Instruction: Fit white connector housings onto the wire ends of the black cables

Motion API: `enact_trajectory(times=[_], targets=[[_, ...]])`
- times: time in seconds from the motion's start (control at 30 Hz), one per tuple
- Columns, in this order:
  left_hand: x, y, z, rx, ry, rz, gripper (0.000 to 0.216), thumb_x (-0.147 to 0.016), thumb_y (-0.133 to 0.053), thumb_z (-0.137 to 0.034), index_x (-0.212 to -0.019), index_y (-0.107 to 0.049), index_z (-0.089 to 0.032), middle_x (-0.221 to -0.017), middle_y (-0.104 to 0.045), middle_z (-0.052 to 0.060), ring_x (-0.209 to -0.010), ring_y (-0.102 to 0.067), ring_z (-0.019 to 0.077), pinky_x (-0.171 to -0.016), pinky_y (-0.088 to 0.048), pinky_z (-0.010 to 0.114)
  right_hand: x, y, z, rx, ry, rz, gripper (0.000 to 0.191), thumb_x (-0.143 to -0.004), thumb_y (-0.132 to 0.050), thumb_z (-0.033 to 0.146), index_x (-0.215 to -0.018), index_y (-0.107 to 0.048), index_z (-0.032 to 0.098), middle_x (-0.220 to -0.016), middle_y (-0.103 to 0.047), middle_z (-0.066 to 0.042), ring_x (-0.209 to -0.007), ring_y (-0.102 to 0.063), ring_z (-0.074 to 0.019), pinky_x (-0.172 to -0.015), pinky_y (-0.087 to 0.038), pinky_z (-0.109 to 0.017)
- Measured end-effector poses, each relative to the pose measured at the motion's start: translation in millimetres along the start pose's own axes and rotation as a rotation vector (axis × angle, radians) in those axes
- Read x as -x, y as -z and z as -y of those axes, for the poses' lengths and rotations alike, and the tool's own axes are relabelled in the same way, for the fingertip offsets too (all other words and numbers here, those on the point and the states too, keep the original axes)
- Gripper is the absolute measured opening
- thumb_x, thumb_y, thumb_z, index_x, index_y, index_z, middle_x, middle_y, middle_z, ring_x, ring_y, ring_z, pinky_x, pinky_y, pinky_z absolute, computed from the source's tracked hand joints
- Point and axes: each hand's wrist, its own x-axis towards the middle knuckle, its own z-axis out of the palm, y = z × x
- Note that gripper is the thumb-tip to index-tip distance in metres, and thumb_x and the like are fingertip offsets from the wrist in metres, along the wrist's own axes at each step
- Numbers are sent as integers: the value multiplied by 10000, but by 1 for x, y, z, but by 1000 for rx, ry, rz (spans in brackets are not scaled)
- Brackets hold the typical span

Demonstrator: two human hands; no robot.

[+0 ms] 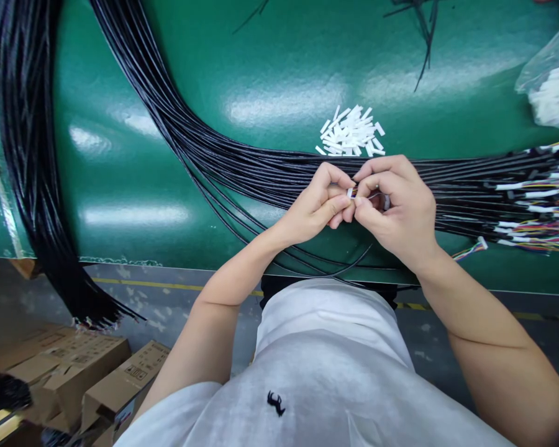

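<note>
My left hand point(319, 205) and my right hand point(394, 202) meet fingertip to fingertip over the green table point(135, 155). Both are pinched shut on a small white connector point(350, 192) at the end of a black cable point(307, 261), which loops down past the table's front edge. A thick bundle of black cables point(190, 143) runs under my hands, from the far left to the right. Just beyond my fingers lies a pile of loose white connectors point(351, 131).
At the right, cable ends with coloured wires and white connectors point(540, 211) fan out. A clear bag of white parts point(554, 87) sits at the far right. Another black cable bundle point(28, 155) hangs off the left edge above cardboard boxes point(74, 372) on the floor.
</note>
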Motion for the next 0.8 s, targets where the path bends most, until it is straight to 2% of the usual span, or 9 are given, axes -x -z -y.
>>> enact_trajectory(times=[0.07, 0.17, 0.27, 0.33, 0.43, 0.53, 0.63, 0.8], targets=[[-1, 0, -4, -3, 27, -28, 417, -964, -671, -596, -1078, -495, -236, -698, -607, -85, -512, -563, 40, -500, -411, 191, 0, 1, 0, 3, 6, 2, 134, -816, -652, 106, -765, -625, 227, -1045, -728, -39, -711, -629, -133, -541, -511, -273], [-2, 0, -12, 3, 79, -99, 421, -951, -689, -597, -1059, -508, -233, -679, -617, -73, -498, -537, 48, -489, -392, 198, 0, 5, -4, -33, -54, 4, 95, -867, -681, 174, -903, -661, 259, -1218, -711, -44, -811, -679, -159, -551, -546, -283], [-3, 1, -16, -31, 97, -151, 401, -966, -664, -593, -1072, -537, -228, -675, -603, -64, -507, -518, 58, -513, -404, 209, 0, 9, -7, -121, -168, 10, 44, -958, -644, 271, -990, -671, 286, -1314, -670, -45, -752, -675, -143, -488, -541, -290], [-3, 1, -16, -140, 51, -205, 369, -982, -647, -565, -1115, -574, -228, -746, -617, -42, -565, -539, 70, -578, -457, 226, 0, 9, -8, -138, -179, 8, 56, -971, -635, 277, -938, -681, 283, -1257, -680, -47, -737, -671, -144, -468, -532, -293], [-1, 1, -18, -377, -96, -292, 325, -973, -678, -490, -1173, -643, -235, -986, -651, 24, -804, -629, 120, -770, -538, 287, 0, 9, -8, -80, -126, 12, 68, -910, -694, 223, -861, -691, 270, -1191, -699, -48, -840, -691, -188, -479, -513, -294], [-1, 1, -21, -538, -187, -275, 267, -977, -676, -473, -1100, -698, -237, -1067, -636, 58, -987, -635, 185, -912, -533, 362, 0, 7, -7, -31, -88, 32, 92, -890, -699, 189, -831, -690, 259, -1191, -705, -54, -898, -695, -209, -522, -515, -303], [-1, 1, -20, -595, -218, -244, 277, -1002, -636, -495, -950, -679, -226, -946, -622, 44, -946, -613, 191, -931, -506, 387, 0, 4, -8, -24, -43, 33, 86, -869, -719, 179, -846, -699, 259, -1172, -702, -56, -871, -684, -194, -564, -531, -307], [2, -3, -19, -613, -179, -269, 368, -1002, -615, -544, -851, -613, -208, -844, -617, 27, -809, -564, 167, -815, -465, 338, 0, -1, -9, -38, -33, -12, 109, -821, -724, 155, -837, -692, 259, -1061, -682, -41, -764, -619, -153, -523, -492, -281]])
